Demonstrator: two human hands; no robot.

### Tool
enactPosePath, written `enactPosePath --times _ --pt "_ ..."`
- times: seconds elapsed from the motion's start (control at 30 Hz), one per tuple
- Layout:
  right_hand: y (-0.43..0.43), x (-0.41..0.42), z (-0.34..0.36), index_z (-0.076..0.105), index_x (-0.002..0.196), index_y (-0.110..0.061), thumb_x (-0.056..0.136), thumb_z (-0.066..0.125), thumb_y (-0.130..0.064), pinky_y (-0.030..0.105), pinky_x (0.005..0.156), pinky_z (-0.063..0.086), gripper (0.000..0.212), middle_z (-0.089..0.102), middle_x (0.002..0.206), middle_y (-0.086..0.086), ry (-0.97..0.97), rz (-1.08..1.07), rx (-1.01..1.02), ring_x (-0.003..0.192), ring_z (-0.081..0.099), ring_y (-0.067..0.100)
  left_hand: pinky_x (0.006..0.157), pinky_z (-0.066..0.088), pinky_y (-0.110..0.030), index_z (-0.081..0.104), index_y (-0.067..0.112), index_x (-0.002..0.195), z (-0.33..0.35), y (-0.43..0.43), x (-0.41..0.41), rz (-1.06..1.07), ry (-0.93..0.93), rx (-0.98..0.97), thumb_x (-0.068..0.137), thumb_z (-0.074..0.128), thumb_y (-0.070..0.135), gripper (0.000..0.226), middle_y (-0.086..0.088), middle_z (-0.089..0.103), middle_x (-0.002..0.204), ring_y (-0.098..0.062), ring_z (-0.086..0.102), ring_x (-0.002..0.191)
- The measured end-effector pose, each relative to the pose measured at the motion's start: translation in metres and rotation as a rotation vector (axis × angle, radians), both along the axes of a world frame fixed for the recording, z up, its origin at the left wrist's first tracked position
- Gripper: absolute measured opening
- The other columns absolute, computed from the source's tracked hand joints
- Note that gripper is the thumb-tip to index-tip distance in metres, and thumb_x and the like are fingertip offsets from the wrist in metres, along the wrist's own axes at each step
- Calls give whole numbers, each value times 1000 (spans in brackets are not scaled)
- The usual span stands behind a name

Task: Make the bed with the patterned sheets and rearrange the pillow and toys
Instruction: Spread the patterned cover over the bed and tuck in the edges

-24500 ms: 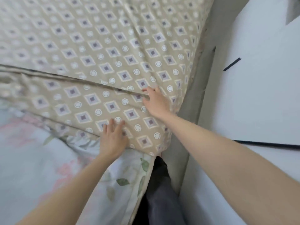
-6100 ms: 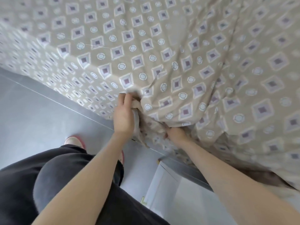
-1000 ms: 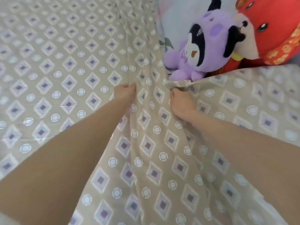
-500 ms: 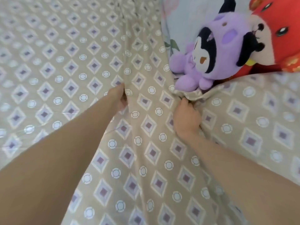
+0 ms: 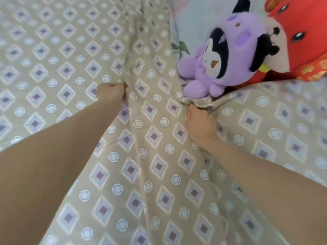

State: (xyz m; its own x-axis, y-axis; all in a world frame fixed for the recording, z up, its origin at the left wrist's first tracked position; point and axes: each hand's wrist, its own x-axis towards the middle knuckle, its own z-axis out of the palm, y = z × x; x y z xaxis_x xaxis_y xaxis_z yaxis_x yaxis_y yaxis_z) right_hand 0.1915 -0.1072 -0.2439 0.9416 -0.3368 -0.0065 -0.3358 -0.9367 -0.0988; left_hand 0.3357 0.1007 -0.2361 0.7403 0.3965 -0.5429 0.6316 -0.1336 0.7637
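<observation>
Seen from above, looking down along two bare forearms that reach forward over a patterned sheet [image 5: 155,174], beige with purple-centred diamonds and small white rings. The sheet fills almost the whole view, lying under both arms and spreading out to either side of the hands. The left forearm [image 5: 58,161] enters from the lower left and the right forearm [image 5: 265,174] from the lower right. Long, soft creases run in the cloth between the two arms and on past the hands. The left hand [image 5: 111,92] is clenched with its fingers curled in, gripping a raised fold of the sheet at the start of a ridge that runs away from it. The right hand [image 5: 200,124], nearer the viewer and well apart from the left, grasps a bunched, crumpled edge of the same sheet, with the cloth gathered just beyond its knuckles. Just beyond that bunch, close to the right hand, sits a purple plush toy [image 5: 217,61] with a white face and black hair, its rounded feet touching the gathered edge. Behind it and to the right of both hands leans a larger red plush toy [image 5: 300,38] with gold trim, pressed against the purple one. Farthest away, beyond the purple toy, shows a patch of pale floral fabric [image 5: 191,20] with green leaves.
</observation>
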Motion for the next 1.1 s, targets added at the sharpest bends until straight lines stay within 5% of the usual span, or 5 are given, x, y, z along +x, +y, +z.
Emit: enactPosePath --times 0.3,0.53,0.67,0.93,1.1 --pt "-2 3 -3 60 108 -10 104 33 -25 34 68 43 31 70 101 16 63 24 21 91 66 35 74 59 -36 63 25 60 -13 13 -13 -43 -89 107 83 68 35 25 -2 71 73 -22 70 72" --pt "10 -24 5 51 117 -7 102 26 -41 39 85 42 44 64 107 17 36 -58 111 101 58 34 38 41 -16 60 18 66 9 4 -73 -191 123 -224 83 68 48 35 4 58 45 -9 52 32" --pt "14 -65 7 55 102 -5 103 29 -37 35 63 39 42 65 89 16 63 -97 71 84 63 33 34 33 -15 48 16 60 8 -7 -114 -301 143 -260 87 64 42 41 5 40 36 -11 36 32" --pt "4 -88 1 56 99 -3 104 32 -28 36 61 33 35 63 83 20 9 -70 98 78 59 36 37 26 -16 36 13 48 3 34 -126 -376 -161 384 93 56 34 53 0 35 38 -9 36 39" --pt "2 -85 3 58 100 -3 104 30 -31 35 63 36 40 64 91 20 30 -91 113 84 60 35 41 47 -11 54 12 65 9 28 -139 -316 -6 49 91 60 35 35 0 56 56 -5 57 42"
